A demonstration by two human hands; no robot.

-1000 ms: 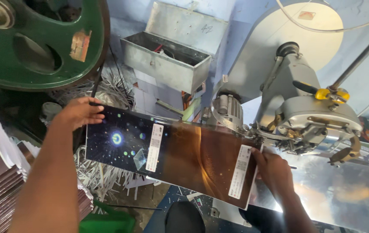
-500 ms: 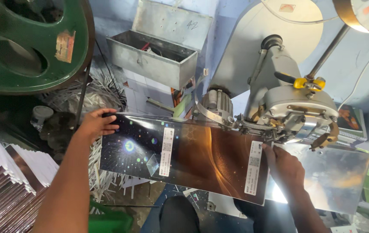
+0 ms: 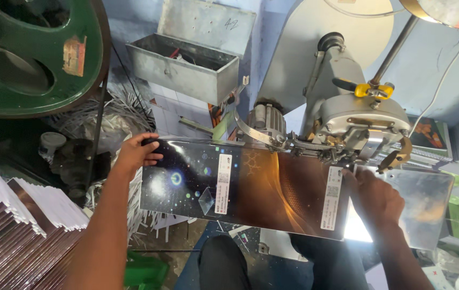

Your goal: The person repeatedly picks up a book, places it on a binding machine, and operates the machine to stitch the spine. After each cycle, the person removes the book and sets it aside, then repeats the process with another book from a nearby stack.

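Together we held the glossy dark printed cover sheet (image 3: 251, 190), long axis left-right across mid-frame: left hand (image 3: 135, 153) pinching its upper-left corner, right hand (image 3: 374, 196) gripping its right end beneath the grey stitching machine head (image 3: 358, 121).

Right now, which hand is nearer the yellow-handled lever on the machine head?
Right. The right hand grips the glossy printed sheet at its right end, just below the machine head and the yellow-handled lever. The left hand holds the sheet's far left corner, well away.
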